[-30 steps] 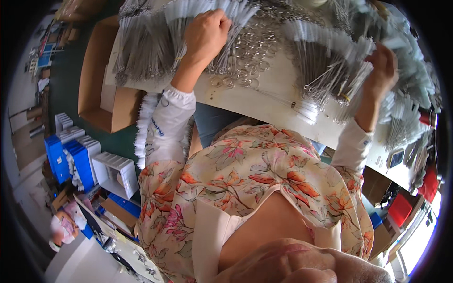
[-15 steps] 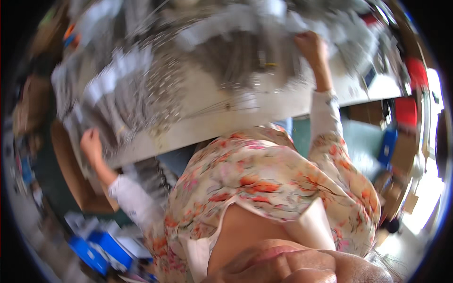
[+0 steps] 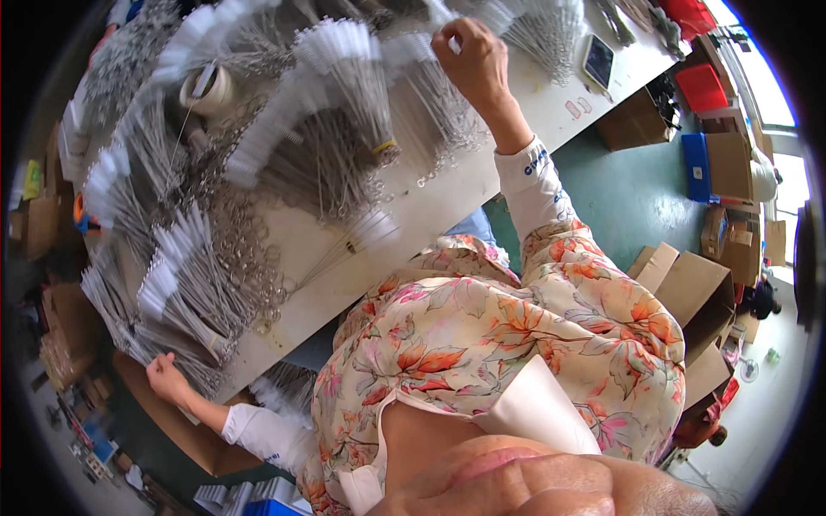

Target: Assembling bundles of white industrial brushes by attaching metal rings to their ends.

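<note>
My right hand (image 3: 471, 62) is raised over the far side of the table, fingers curled. White bristle tips show beside it, and whatever is between its fingers is hidden. A fanned pile of wire-handled straw brushes (image 3: 344, 73) with white bristles lies just left of it. At the table's left edge my left hand (image 3: 165, 378) has its fingers drawn together, close to the lower ends of another brush bundle (image 3: 202, 284). I cannot make out what it grips, if anything. Some loose brushes (image 3: 344, 245) lie singly near the front edge.
Wire ring ends (image 3: 249, 249) are heaped mid-table beside a cream cup (image 3: 208, 90). A phone (image 3: 598, 62) lies on the right part of the tabletop (image 3: 297, 322). An open carton (image 3: 163, 413) stands below the left edge; cardboard boxes (image 3: 697, 292) and red bins (image 3: 701, 88) stand right.
The whole view has swung round, so the table sits more tilted and looks sharper. In the picture my right hand has shifted left and my left hand lower, both still with curled fingers.
</note>
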{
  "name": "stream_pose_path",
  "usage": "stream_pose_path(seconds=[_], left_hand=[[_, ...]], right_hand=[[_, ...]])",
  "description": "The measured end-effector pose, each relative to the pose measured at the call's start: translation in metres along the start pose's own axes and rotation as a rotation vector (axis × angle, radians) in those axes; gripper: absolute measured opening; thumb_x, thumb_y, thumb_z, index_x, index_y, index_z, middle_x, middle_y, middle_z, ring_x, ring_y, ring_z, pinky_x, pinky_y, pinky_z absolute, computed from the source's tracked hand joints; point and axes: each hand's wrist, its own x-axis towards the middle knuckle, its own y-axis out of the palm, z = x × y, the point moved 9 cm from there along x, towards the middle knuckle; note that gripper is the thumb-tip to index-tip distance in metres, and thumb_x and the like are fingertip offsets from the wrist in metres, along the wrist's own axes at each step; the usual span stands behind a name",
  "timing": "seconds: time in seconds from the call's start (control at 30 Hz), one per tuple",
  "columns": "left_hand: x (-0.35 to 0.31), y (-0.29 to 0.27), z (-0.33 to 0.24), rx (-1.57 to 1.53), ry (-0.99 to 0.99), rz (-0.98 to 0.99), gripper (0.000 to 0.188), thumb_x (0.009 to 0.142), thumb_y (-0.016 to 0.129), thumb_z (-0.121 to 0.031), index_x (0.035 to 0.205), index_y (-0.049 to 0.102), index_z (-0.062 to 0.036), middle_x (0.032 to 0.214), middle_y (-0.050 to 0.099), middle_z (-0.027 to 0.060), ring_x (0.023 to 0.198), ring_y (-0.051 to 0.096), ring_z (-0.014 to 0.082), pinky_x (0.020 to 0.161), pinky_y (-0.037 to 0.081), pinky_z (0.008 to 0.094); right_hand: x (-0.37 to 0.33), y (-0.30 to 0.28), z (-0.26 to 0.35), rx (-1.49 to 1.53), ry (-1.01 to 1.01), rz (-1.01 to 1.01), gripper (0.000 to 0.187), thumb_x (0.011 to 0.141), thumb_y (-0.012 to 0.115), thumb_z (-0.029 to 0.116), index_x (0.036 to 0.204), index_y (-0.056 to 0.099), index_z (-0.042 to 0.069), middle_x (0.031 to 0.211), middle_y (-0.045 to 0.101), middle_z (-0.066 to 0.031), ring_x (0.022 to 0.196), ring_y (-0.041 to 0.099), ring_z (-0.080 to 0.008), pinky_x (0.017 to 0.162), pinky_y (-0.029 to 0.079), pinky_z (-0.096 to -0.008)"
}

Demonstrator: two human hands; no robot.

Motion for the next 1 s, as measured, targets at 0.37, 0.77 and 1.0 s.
stream_pose_path(seconds=[0.37, 0.77, 1.0], left_hand=[[-0.016, -0.018, -0.073, -0.546, -0.083, -0.121, 0.025, 0.093, 0.048, -0.023, 0.111, 0.061, -0.0120, 0.075, 0.049, -0.0032, 0.052, 0.036, 0.0021, 0.043, 0.029, 0.0169], [-0.061, 0.024, -0.197, -1.205, -0.039, 0.295, 0.031, 0.091, 0.051, -0.022, 0.103, 0.059, 0.0059, 0.073, 0.043, -0.0022, 0.054, 0.032, 0.0031, 0.047, 0.025, 0.0168], [-0.172, 0.035, -0.370, -1.194, 0.556, 0.530, 0.027, 0.087, 0.053, -0.001, 0.114, 0.056, -0.0016, 0.072, 0.054, -0.0011, 0.055, 0.048, 0.0024, 0.048, 0.039, 0.0167]], right_hand=[[0.055, -0.046, -0.157, -0.162, 0.083, 0.051, 0.021, 0.081, 0.058, 0.029, 0.090, 0.065, 0.012, 0.085, 0.065, -0.0125, 0.078, 0.062, -0.0308, 0.070, 0.049, -0.0382], [0.088, -0.107, -0.036, 0.085, 0.111, -0.107, 0.014, 0.087, 0.050, 0.015, 0.084, 0.057, 0.003, 0.072, 0.054, -0.0069, 0.066, 0.054, -0.0169, 0.059, 0.045, -0.0300], [-0.046, 0.021, 0.190, 1.685, 0.000, 0.657, 0.028, 0.085, 0.057, 0.022, 0.106, 0.055, 0.002, 0.102, 0.055, -0.0154, 0.097, 0.054, -0.0288, 0.085, 0.044, -0.0391]])
